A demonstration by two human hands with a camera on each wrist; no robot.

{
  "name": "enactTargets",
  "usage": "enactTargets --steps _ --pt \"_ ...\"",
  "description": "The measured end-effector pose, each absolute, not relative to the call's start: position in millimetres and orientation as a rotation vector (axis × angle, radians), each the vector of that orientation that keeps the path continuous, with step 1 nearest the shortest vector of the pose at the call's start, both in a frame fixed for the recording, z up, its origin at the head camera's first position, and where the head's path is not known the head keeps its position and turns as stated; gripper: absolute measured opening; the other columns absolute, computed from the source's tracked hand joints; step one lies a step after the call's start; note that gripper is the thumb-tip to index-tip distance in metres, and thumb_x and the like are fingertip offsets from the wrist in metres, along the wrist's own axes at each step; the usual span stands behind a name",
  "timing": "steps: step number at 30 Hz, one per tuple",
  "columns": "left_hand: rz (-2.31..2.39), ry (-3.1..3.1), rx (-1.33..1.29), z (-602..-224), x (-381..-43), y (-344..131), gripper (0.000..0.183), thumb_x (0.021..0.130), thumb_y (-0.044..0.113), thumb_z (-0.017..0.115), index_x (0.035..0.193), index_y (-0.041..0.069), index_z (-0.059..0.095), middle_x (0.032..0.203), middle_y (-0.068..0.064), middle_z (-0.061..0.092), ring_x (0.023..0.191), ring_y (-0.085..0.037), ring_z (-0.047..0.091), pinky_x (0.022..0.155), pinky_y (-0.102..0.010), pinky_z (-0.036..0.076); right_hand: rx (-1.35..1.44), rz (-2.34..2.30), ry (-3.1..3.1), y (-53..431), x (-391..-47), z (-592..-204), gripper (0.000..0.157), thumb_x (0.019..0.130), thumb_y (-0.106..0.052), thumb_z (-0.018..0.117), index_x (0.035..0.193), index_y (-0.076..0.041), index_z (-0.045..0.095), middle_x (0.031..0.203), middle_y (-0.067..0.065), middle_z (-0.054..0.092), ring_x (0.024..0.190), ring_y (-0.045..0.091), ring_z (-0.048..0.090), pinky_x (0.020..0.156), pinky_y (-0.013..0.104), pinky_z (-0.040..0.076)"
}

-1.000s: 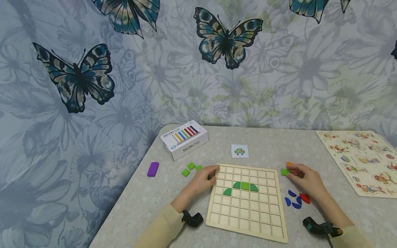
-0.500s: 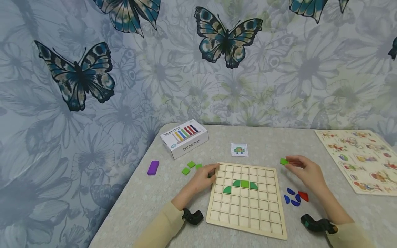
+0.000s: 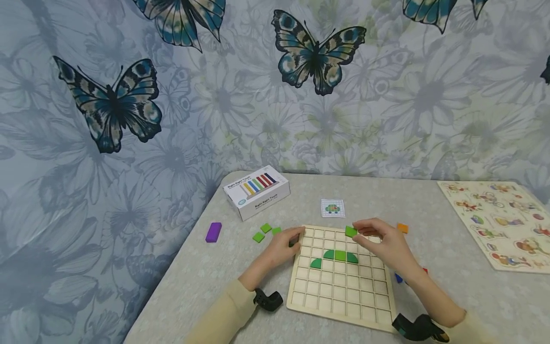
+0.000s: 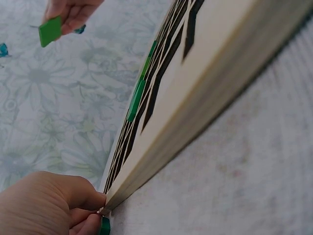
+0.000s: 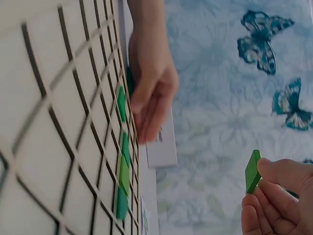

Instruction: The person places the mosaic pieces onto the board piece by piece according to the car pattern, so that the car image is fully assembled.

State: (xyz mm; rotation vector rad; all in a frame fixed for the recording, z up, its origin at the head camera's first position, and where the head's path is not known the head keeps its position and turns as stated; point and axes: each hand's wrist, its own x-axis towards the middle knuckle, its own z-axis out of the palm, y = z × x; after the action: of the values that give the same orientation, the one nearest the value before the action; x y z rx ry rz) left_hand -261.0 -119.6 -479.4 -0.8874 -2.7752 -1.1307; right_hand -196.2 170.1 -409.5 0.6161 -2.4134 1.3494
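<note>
My right hand (image 3: 388, 243) pinches a light green square tile (image 3: 351, 231) between thumb and fingertips, over the far edge of a gridded wooden board (image 3: 341, 303). The right wrist view shows the tile (image 5: 253, 172) held up, away from the grid. On the board sit a light green square (image 3: 340, 256) and several dark green quarter-round pieces (image 3: 315, 263). My left hand (image 3: 281, 248) touches the board's left edge near its far corner, fingers loosely bent. A dark green piece (image 4: 104, 226) shows beside its fingertips in the left wrist view.
Several green squares (image 3: 259, 237) and a purple block (image 3: 213, 232) lie left. A white box (image 3: 258, 192) and a pattern card (image 3: 333, 209) stand farther back. Right are an orange square (image 3: 402, 228), blue pieces (image 3: 398, 277) partly hidden by my right arm, and a picture board (image 3: 500, 224).
My right hand has picked up the green square from beside the orange one and carried it left over the board's far edge. The left hand stays at the board's edge.
</note>
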Motion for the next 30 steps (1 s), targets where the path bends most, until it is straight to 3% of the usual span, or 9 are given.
enactTargets --steps 8,20,30 --pt "-1.158 -2.772 -0.883 -477.0 -260.7 -117.3 0.047 0.091 0.004 0.055 0.137 -0.001 0.048 0.134 -0.016 0.051 0.121 -0.027 0.050 0.099 -0.036 0.042 0.653 1.489 -2.490 142.7 -188.9 -427.1 0.028 0.082 -0.018 0.075 0.106 -0.008 0.068 0.103 -0.002 0.066 0.091 0.016 0.063 0.079 0.043 0.052" --pt "-1.134 -2.775 -0.875 -479.4 -262.1 -118.4 0.047 0.090 0.003 0.056 0.136 -0.002 0.048 0.133 -0.016 0.052 0.120 -0.026 0.051 0.099 -0.036 0.042 0.605 1.461 -2.614 126.6 -192.9 -466.6 0.024 0.079 -0.019 0.078 0.101 -0.015 0.070 0.095 -0.008 0.066 0.085 0.011 0.062 0.075 0.028 0.052" --pt "-1.153 -2.793 -0.854 -477.7 -261.2 -116.9 0.047 0.091 0.004 0.056 0.137 0.000 0.048 0.134 -0.016 0.051 0.120 -0.026 0.051 0.098 -0.035 0.042 0.781 1.289 -2.556 126.1 -191.8 -475.0 0.025 0.077 -0.010 0.078 0.100 -0.012 0.070 0.097 -0.007 0.065 0.088 0.011 0.061 0.074 0.027 0.052"
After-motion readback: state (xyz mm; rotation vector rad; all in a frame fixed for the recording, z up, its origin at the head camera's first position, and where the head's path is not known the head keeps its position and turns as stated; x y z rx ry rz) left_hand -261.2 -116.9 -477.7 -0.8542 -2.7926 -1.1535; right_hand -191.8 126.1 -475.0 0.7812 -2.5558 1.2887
